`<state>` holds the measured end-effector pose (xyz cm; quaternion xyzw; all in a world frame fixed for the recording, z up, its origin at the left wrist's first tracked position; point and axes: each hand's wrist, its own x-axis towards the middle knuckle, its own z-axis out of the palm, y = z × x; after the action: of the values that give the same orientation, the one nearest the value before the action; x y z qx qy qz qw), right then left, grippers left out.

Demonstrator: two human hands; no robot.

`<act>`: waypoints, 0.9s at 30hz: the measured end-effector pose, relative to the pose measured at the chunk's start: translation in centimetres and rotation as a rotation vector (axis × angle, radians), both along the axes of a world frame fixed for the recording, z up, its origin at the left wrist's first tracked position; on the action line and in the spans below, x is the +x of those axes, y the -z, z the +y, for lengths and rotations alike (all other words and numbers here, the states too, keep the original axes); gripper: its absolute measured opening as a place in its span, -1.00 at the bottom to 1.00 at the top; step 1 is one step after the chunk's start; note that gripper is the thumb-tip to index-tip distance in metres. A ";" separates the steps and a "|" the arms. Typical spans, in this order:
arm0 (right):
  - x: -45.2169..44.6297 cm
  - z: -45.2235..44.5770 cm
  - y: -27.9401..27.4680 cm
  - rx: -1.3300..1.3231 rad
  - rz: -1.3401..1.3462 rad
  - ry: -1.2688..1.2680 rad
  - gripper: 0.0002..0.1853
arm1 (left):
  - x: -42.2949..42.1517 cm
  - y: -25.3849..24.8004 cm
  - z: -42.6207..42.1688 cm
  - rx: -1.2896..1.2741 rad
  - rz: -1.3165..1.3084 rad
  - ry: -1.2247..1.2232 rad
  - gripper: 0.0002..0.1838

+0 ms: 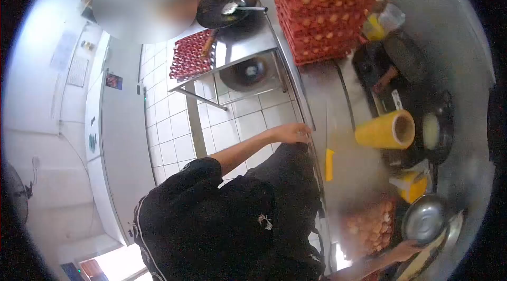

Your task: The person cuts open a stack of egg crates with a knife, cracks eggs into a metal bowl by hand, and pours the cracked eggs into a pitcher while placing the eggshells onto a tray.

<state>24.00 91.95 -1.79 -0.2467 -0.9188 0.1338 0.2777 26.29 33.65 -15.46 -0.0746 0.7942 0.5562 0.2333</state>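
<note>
My right hand (407,250) is closed at the rim of a shiny metal bowl (424,218), at the lower right. Beside that arm stand brown eggs (367,228) in a red tray, somewhat blurred. My left hand (291,133) is at the front edge of the steel counter (348,175), with its fingers loosely bent and apart and nothing visible in them. Near it on the counter lies a thin yellow strip-like object (329,165). Farther in, a large yellow roll (388,130), like cling film, lies on its side.
Tall stacked red egg trays (322,14) stand on the counter. Dark pans (404,54), another pan (438,130) and a yellow container (412,186) line its far side. A side table (237,51) holds a wok (224,9) and red trays (189,56); a blurred person is behind it.
</note>
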 end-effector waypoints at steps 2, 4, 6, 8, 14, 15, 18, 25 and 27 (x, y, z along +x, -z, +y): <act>-0.2 -1.4 -0.3 -0.035 0.031 -0.051 -0.51 | -0.1 -2.8 -0.8 0.021 -0.081 -0.010 -0.32; -0.9 -3.7 -0.9 -0.079 0.053 -0.132 -0.52 | 0.7 -3.6 -2.6 0.005 -0.101 -0.060 -0.31; -1.0 -6.9 -1.4 -0.121 0.076 -0.208 -0.52 | 1.3 -3.6 -4.7 0.000 -0.105 -0.067 -0.30; -1.2 -11.0 -1.4 -0.174 0.081 -0.284 -0.53 | 1.1 -2.4 -6.9 0.006 -0.087 -0.063 -0.30; -0.1 -23.5 1.1 -0.409 -0.031 -0.428 -0.55 | 3.3 -1.4 -17.5 0.046 -0.019 -0.210 -0.32; 0.3 -25.7 1.8 -0.471 -0.072 -0.431 -0.55 | 4.1 -1.4 -19.8 0.051 -0.056 -0.270 -0.33; 1.6 -32.0 3.9 -0.686 -0.264 -0.435 -0.56 | 7.9 -0.5 -27.2 0.047 -0.119 -0.402 -0.35; -3.2 -64.6 14.9 -1.498 -0.852 -0.591 -0.52 | 19.1 -1.4 -41.9 0.079 -0.167 -0.753 -0.37; -5.6 -71.5 23.1 -1.348 -0.828 -0.787 -0.44 | 21.5 -1.2 -45.3 0.013 -0.134 -0.799 -0.38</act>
<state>18.43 20.42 -24.90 -0.0524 -0.6895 0.6330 -0.3481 47.75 -11.65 -14.29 -0.4120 0.6821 0.6020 0.0506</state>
